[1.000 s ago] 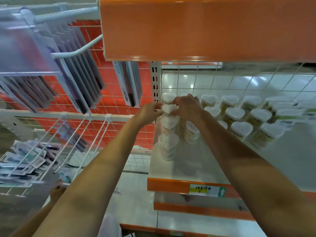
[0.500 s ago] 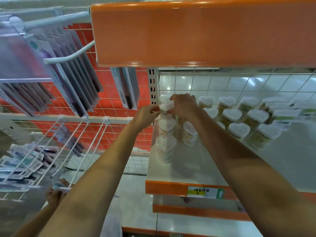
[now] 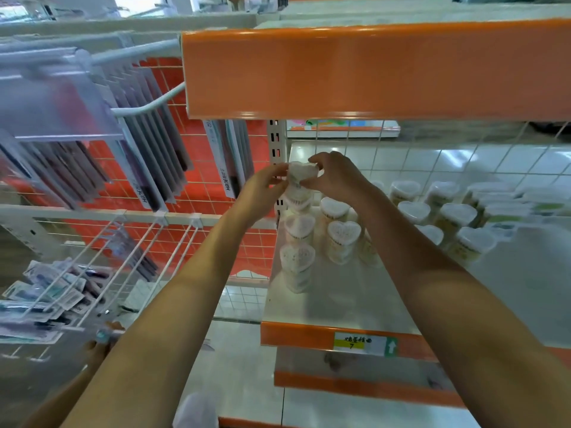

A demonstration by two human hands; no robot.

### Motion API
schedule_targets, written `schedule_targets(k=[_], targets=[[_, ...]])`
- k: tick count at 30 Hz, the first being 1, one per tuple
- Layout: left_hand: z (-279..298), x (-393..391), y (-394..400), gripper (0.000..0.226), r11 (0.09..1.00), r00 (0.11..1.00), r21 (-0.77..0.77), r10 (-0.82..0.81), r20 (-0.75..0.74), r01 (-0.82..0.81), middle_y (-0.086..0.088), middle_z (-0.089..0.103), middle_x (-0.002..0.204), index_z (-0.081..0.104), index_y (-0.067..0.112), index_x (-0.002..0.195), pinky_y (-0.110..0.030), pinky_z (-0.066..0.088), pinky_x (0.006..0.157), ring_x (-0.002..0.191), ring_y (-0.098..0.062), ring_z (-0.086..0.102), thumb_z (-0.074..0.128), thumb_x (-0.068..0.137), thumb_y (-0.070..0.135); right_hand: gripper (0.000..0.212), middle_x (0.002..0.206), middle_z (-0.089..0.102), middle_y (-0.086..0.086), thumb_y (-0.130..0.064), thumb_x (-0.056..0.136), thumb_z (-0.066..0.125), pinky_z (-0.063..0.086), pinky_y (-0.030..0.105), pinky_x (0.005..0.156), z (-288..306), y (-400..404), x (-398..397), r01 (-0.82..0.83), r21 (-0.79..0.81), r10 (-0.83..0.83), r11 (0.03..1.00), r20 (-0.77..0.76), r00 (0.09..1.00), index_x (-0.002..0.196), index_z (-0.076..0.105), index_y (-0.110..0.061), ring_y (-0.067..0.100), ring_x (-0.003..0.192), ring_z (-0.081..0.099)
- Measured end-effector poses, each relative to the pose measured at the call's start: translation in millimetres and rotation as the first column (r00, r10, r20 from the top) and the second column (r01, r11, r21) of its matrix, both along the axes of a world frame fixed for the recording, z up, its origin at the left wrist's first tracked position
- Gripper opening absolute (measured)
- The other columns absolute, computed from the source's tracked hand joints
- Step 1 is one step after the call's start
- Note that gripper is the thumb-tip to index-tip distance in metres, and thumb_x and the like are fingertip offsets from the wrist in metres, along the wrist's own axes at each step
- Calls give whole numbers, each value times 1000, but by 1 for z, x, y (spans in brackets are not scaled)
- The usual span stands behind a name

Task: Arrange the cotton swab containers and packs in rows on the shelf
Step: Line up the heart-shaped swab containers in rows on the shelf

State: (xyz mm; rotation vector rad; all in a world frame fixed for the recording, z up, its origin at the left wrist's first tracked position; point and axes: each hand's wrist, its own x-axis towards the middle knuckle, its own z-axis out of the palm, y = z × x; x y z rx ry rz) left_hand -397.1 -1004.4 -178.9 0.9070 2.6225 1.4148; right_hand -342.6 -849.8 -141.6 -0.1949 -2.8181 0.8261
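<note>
Head view shows your left hand (image 3: 262, 193) and right hand (image 3: 335, 177) both pinching one clear heart-shaped plastic swab container (image 3: 301, 174) above the left row on the white metal shelf (image 3: 340, 301). Two rows are begun; the right-side containers (image 3: 457, 217) look still unsorted.

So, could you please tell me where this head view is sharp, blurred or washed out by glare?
Head view: the two arms and the front heart-lidded containers read fairly sharp; the container held between left hand and right hand is slightly smeared; the far-right containers and hanging packs blur; glare streaks the orange shelf edge; wide-angle bending at the edges.
</note>
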Motion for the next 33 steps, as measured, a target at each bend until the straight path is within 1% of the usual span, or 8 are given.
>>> schedule_targets(k=[4,7,11,14,20,26,30,33], targets=[[6,9,-2,36,999,998,7,-43,-43,44,3,58,127,52,23,133,-25,43,92,108,-7,54,49,97,21,54,120,60,7,-28,81,71,40,20,69,-3,2,15,17,-108,-21,994,-38,999,127,54,-6,18,102,57],[4,14,-5,43,994,994,111,-24,107,12,3,53,133,47,22,138,-25,39,94,115,-9,50,52,96,32,45,104,66,7,-34,82,69,53,33,82,-6,6,28,49,-316,-62,948,-31,998,114,60,-4,19,90,64],[-6,20,-8,56,963,940,268,-92,328,0,-1,63,121,50,19,133,-38,46,100,110,-17,60,64,84,43,23,103,70,13,-22,86,65,54,28,89,-5,10,45,-6,-722,-18,692,-25,1000,99,66,-2,24,97,68],[-6,28,-3,53,901,891,433,-186,415,-14,-9,64,120,53,13,128,-36,50,95,109,-23,63,66,80,35,16,104,70,13,-18,88,63,52,26,92,-7,11,52,-29,-807,15,590,-25,1000,96,67,-5,21,99,68],[-5,34,1,44,895,855,446,-247,457,20,-13,59,124,46,6,132,-27,54,84,109,-24,62,59,91,13,26,109,68,15,-19,89,61,50,33,97,-15,17,56,-33,-862,-4,506,-41,999,108,64,0,23,103,66],[14,28,-4,60,968,941,239,-147,303,74,0,56,123,41,26,139,-28,52,88,107,-16,59,66,86,20,55,116,55,-5,-24,84,70,51,25,81,-20,16,57,24,-535,-64,845,-57,996,132,44,-15,12,97,58],[25,27,1,60,991,985,118,-79,156,61,5,56,122,43,19,135,-22,50,81,106,-11,56,69,83,30,54,116,59,-4,-28,78,76,43,24,78,-23,18,52,0,-311,-44,950,-136,990,123,49,-15,10,100,53],[29,26,3,56,985,989,159,-82,125,62,5,54,124,44,21,134,-19,48,82,105,-6,54,69,84,29,54,117,61,-1,-32,77,76,38,22,76,-26,19,44,17,-269,-54,963,-131,990,120,49,-13,12,102,54]])
